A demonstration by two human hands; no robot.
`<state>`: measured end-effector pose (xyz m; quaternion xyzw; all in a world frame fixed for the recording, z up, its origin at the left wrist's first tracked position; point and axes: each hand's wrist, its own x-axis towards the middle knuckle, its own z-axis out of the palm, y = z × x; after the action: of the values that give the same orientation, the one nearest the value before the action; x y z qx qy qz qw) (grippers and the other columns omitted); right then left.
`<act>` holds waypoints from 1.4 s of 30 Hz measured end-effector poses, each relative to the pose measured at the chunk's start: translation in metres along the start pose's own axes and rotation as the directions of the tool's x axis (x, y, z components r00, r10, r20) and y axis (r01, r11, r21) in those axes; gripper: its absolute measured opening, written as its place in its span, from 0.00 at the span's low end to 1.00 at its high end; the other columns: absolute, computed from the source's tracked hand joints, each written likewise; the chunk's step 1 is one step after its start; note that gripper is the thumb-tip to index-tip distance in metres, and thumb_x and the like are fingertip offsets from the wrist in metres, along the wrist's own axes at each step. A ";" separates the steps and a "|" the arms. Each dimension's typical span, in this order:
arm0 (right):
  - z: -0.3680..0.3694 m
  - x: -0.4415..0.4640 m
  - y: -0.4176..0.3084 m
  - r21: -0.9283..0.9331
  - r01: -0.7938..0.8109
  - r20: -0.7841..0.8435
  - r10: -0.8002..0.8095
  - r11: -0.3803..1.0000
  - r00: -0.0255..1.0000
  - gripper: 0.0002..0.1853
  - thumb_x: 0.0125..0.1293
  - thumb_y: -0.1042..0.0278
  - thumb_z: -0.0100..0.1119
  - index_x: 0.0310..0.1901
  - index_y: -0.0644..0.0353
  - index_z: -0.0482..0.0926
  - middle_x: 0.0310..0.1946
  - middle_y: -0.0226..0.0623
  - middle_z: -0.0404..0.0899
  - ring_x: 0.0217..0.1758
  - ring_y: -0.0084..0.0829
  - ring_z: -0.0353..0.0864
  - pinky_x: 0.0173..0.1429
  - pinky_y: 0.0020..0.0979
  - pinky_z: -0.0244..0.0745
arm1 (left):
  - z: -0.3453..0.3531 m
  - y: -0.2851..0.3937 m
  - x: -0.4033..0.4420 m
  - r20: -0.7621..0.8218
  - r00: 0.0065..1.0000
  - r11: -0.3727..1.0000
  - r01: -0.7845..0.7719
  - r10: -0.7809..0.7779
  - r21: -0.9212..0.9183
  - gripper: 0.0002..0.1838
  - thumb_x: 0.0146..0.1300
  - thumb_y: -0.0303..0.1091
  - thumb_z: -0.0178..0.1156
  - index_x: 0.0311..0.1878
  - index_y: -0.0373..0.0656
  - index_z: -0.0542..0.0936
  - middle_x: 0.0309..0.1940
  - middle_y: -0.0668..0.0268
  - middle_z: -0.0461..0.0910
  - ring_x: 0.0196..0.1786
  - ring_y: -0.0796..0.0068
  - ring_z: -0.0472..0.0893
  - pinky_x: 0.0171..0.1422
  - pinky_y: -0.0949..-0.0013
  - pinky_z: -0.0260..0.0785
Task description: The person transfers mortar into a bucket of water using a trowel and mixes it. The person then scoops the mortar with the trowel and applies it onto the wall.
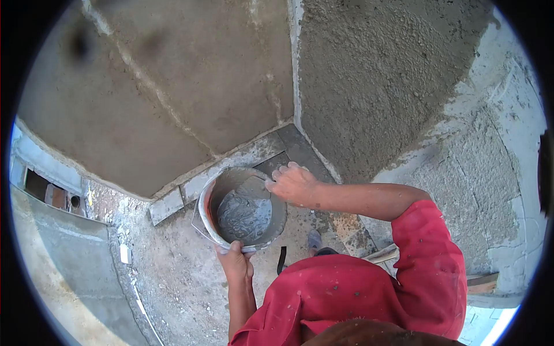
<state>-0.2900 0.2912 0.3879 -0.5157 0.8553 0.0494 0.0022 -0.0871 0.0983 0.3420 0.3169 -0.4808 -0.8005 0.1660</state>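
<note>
A round bucket point(206, 214) with a mortar-smeared rim is tilted, its mouth facing up toward the camera. Wet grey mortar point(245, 216) lies in its bottom. My left hand point(235, 260) grips the near edge of the rim, thumb on top and fingers beneath. Over the right side of the mouth, my right hand point(293, 184) is closed round the end of a thin tool point(259, 177), which reaches into the bucket. The tool's far end is hard to make out.
Smooth plastered wall point(190, 75) rises at the upper left, meeting a rough, freshly coated wall point(381, 86) at a corner. Boards point(248, 154) run along its foot. A dusty floor point(184, 277) lies below, with a dark strap-like piece point(281, 259) near my foot point(314, 239).
</note>
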 end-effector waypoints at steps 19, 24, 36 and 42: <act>-0.088 -0.020 -0.042 0.710 -0.015 -0.049 0.070 0.704 0.996 0.20 0.66 0.51 0.66 0.56 0.50 0.84 0.49 0.43 0.87 0.59 0.49 0.85 0.63 0.49 0.75 | -0.083 0.018 -0.027 -0.058 0.997 0.985 0.043 -0.054 -0.169 0.28 0.59 0.19 0.52 0.66 0.32 0.70 0.59 0.51 0.79 0.53 0.50 0.87 0.52 0.41 0.88; -0.131 -0.012 0.090 0.918 0.078 -0.072 -0.030 0.389 0.997 0.26 0.71 0.50 0.66 0.61 0.63 0.82 0.38 0.34 0.83 0.38 0.28 0.82 0.44 0.37 0.78 | -0.066 0.003 -0.033 -0.271 0.957 0.955 0.018 -0.102 -0.295 0.26 0.59 0.18 0.53 0.64 0.32 0.69 0.50 0.52 0.79 0.44 0.51 0.87 0.45 0.41 0.91; -0.149 -0.246 0.258 0.682 -0.348 -0.583 0.766 0.643 0.273 0.16 0.70 0.56 0.64 0.52 0.57 0.85 0.32 0.35 0.83 0.36 0.33 0.83 0.43 0.38 0.76 | -0.038 -0.061 -0.053 -0.365 0.907 0.957 0.115 -0.210 -0.266 0.31 0.60 0.15 0.48 0.70 0.33 0.65 0.56 0.50 0.79 0.46 0.48 0.87 0.44 0.40 0.90; -0.093 -0.209 0.109 0.447 -0.367 -0.385 0.545 0.816 0.745 0.17 0.64 0.58 0.71 0.52 0.50 0.82 0.42 0.39 0.86 0.48 0.43 0.88 0.49 0.45 0.79 | 0.001 -0.060 -0.063 -0.117 0.991 0.993 0.056 -0.068 -0.103 0.40 0.57 0.13 0.48 0.77 0.44 0.60 0.61 0.52 0.74 0.50 0.52 0.85 0.38 0.47 0.91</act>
<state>-0.2840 0.5177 0.5012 -0.2732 0.9222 -0.2351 -0.1402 -0.0384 0.1642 0.3119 0.3708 -0.4193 -0.8076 0.1855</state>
